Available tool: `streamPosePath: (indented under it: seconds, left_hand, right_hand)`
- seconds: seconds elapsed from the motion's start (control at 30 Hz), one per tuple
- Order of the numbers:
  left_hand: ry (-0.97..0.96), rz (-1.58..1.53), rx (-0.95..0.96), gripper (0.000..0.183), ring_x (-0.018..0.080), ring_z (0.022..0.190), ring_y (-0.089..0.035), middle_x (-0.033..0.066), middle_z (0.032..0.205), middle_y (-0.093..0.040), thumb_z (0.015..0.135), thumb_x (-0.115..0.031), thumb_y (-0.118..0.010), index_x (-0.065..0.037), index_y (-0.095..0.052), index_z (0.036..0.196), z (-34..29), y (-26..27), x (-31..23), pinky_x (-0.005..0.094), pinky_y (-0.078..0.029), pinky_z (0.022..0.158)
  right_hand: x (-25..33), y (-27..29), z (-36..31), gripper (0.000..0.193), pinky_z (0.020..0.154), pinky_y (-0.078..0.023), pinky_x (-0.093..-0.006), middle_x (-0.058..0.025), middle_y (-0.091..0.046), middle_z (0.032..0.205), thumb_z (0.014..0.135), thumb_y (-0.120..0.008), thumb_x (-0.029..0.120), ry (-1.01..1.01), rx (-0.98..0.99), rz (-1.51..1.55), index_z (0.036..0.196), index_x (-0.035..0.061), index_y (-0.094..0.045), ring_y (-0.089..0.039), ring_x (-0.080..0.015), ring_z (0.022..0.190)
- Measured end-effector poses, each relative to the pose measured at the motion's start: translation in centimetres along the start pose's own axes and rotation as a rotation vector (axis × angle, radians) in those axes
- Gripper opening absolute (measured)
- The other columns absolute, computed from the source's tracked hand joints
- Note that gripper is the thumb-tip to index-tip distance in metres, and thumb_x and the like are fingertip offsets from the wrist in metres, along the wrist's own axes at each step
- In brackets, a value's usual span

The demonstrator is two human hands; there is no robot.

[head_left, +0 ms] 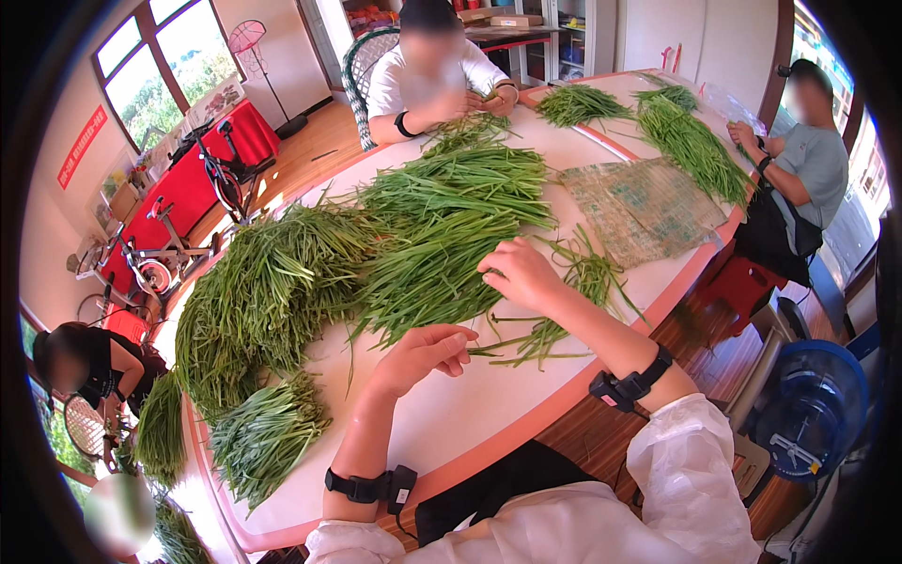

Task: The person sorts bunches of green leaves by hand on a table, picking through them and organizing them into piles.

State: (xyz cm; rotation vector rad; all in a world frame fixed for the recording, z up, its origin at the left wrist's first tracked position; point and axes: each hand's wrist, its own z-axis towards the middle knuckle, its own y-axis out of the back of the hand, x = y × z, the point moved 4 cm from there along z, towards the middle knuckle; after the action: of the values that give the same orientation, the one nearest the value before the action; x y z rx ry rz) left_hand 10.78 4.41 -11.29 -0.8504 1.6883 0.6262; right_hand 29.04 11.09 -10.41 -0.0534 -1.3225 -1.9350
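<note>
Long green garlic chives lie heaped on the pale table [413,442]. My left hand [423,357] hovers over the front of the table, its fingers loosely curled, with nothing visible in it. My right hand [523,274] reaches to the right edge of the middle chive pile [432,273]. Its fingers are bent and apart, their tips close to the stems; I see no stem held, and contact cannot be made out. Under and beside my right wrist lies a loose scatter of chives [587,273]. Each of my forearms wears a black strap with a small box.
A larger chive heap [272,291] and a tidy bundle [268,437] lie left. A woven sack [644,207] lies flat at right, beside more chives [691,146]. People sit across and at right; another person bends at left. A blue water jug [808,409] stands right of the table.
</note>
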Motion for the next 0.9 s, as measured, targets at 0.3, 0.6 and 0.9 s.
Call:
streamPosePath:
  seconds: [0.3, 0.6, 0.9]
  left_hand:
    - [-0.219, 0.073, -0.306, 0.030, 0.0089, 0.066, -0.055, 0.0023, 0.077, -0.059, 0.089, -0.023, -0.052, 0.001, -0.058, 0.106, -2.1, 6.4, -4.9, 0.0218, -0.046, 0.063]
    - [-0.252, 0.113, -0.351, 0.030, 0.0083, 0.066, -0.054, 0.0021, 0.075, -0.059, 0.089, -0.023, -0.052, 0.001, -0.059, 0.105, -3.4, 8.0, -5.7, 0.0216, -0.045, 0.063]
    - [-0.231, 0.136, -0.330, 0.030, 0.0079, 0.067, -0.053, 0.0023, 0.077, -0.059, 0.088, -0.023, -0.053, 0.001, -0.059, 0.106, -4.1, 7.8, -5.6, 0.0208, -0.044, 0.062]
  right_hand:
    - [0.3, -0.7, 2.9, 0.014, 0.073, -0.046, -0.0346, -0.0089, -0.061, 0.079, 0.072, -0.065, 0.013, -0.021, 0.120, 0.079, 0.085, 0.0070, -0.064, -0.057, -0.0250, 0.081]
    - [-1.9, 3.3, -0.1, 0.016, 0.069, -0.046, -0.0234, -0.0049, -0.065, 0.083, 0.081, -0.062, 0.012, -0.401, 0.106, 0.514, 0.091, 0.0000, -0.063, -0.060, -0.0096, 0.076]
    - [-2.2, 6.0, -6.9, 0.017, 0.070, -0.047, -0.0261, -0.0055, -0.067, 0.080, 0.078, -0.063, 0.017, -0.483, 0.682, 0.291, 0.090, 0.0044, -0.066, -0.061, -0.0126, 0.075]
